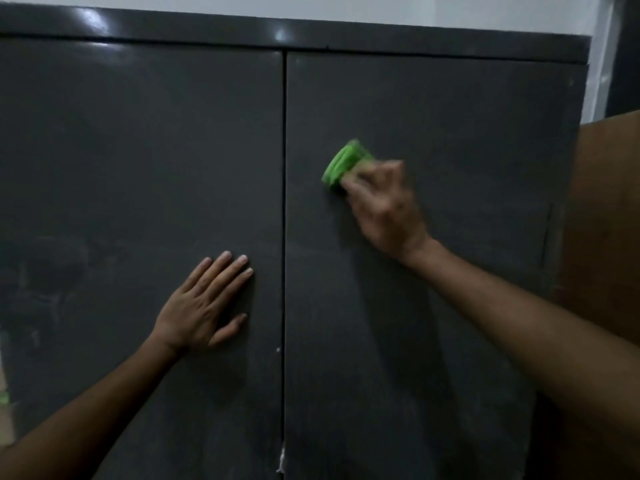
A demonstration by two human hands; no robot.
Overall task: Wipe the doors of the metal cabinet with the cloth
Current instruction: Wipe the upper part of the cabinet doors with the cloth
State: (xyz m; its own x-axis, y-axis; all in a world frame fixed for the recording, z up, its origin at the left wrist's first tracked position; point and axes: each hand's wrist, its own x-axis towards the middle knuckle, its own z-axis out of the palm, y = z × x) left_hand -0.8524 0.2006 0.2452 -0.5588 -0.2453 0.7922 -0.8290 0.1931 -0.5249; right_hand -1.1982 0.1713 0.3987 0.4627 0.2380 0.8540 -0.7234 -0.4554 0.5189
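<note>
A dark grey metal cabinet fills the view, with a left door and a right door meeting at a vertical seam in the middle. My right hand grips a folded green cloth and holds it against the upper part of the right door, close to the seam. The hand and cloth are blurred. My left hand rests flat on the left door with its fingers straight, just left of the seam and lower down.
A brown board or panel stands against the cabinet's right side. A pale wall shows above the cabinet top. Small white marks sit along the seam near the bottom.
</note>
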